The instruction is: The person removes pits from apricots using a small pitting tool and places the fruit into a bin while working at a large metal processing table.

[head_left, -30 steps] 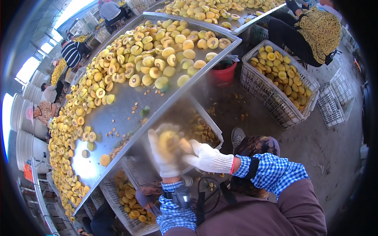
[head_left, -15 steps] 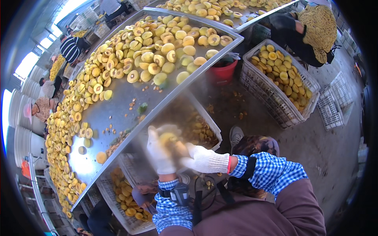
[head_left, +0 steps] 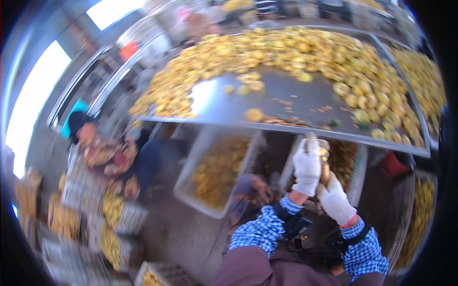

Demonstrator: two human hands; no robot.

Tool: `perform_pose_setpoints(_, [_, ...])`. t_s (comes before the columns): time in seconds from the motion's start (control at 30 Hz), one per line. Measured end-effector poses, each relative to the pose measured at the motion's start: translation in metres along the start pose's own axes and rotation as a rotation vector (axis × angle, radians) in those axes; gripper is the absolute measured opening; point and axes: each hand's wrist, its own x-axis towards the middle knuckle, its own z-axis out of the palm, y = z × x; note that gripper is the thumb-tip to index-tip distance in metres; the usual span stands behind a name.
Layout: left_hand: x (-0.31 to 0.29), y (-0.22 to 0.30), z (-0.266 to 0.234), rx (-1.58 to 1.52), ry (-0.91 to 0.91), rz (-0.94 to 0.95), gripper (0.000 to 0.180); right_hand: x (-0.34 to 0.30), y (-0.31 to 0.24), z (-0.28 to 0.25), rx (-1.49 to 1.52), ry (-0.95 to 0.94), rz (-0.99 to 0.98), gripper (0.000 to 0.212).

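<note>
Both my hands wear white knitted gloves and meet just below the near edge of the steel table (head_left: 276,90). My left hand (head_left: 307,167) is closed around a yellow peach half (head_left: 324,153), mostly hidden by the fingers. Close against it, my right hand (head_left: 338,200) is closed too; a small yellow-brown shape shows at its fingertips, too blurred to name. Beneath them stands a pale plastic crate (head_left: 362,174) with brownish-yellow bits inside. Halved yellow peaches (head_left: 305,45) lie heaped along the table's far side.
Left of my legs stands a white crate (head_left: 183,188) of yellow fruit. A seated person (head_left: 112,159) works further left, near stacked crates (head_left: 86,190). A red bucket (head_left: 396,164) and another crate (head_left: 405,229) of fruit are at the right. A second table adjoins at far right.
My view has swung left, so the table now lies across the top and the seated person shows. Both hands stay together, now sitting further right in the picture.
</note>
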Motion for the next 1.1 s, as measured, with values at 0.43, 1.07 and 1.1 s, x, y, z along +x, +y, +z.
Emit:
perform_pose_setpoints(0.43, [-0.004,0.065,-0.077,0.014,0.063,0.032,0.037,-0.017,-0.077,0.057,0.308,-0.399,0.150,0.014])
perform_pose_setpoints(1.07, [-0.010,0.019,-0.074,-0.304,-0.330,0.131,0.041,-0.022,-0.058,0.024,0.687,-0.486,0.282,0.008])
perform_pose_setpoints(1.1, [-0.018,0.023,-0.073,-0.135,-0.214,0.135,0.042,-0.017,-0.046,0.028,0.610,-0.466,0.295,0.006])
